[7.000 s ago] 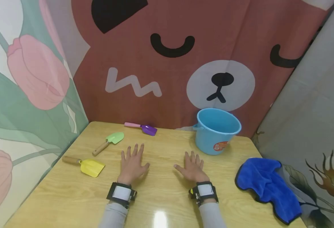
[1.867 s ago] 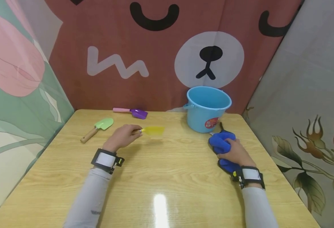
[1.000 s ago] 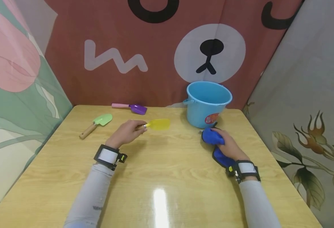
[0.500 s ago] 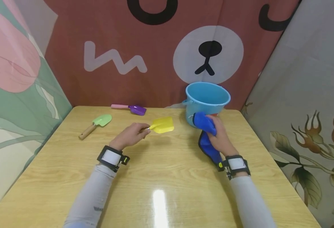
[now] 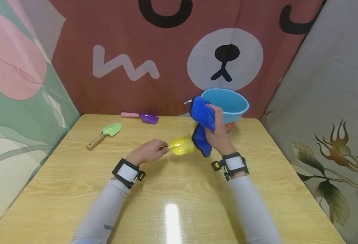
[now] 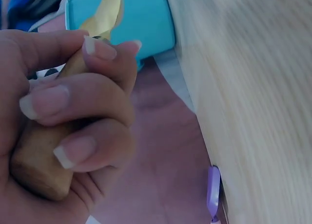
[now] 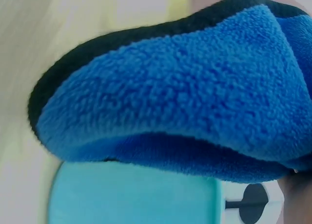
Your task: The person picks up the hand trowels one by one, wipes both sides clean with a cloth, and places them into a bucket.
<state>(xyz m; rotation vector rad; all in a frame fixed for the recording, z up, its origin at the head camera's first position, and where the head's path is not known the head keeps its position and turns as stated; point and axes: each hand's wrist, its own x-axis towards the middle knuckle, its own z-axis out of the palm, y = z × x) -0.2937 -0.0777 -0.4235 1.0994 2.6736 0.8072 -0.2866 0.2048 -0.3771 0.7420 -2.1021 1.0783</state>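
Note:
My left hand (image 5: 148,151) curls its fingers round the wooden handle (image 6: 44,156) of a small yellow shovel (image 5: 182,145), held above the table with its blade pointing right. In the left wrist view the handle's end shows below the curled fingers. My right hand (image 5: 218,132) grips a bunched blue cloth (image 5: 202,113) with black edging, just right of the blade and in front of the bucket. One end of the cloth hangs down right at the blade's edge. Fluffy cloth (image 7: 175,87) fills most of the right wrist view and hides the fingers there.
A light blue bucket (image 5: 238,107) stands at the back right, partly covered by the cloth. At the back left lie a green trowel (image 5: 112,129) with a wooden handle and a purple shovel (image 5: 149,118) with a pink handle. Printed curtains hang behind the table (image 5: 136,210).
Both hands were flat on the table at first; later each has hold of something. Lately the right hand has lifted the cloth leftward, and the yellow shovel has shifted right and nearer.

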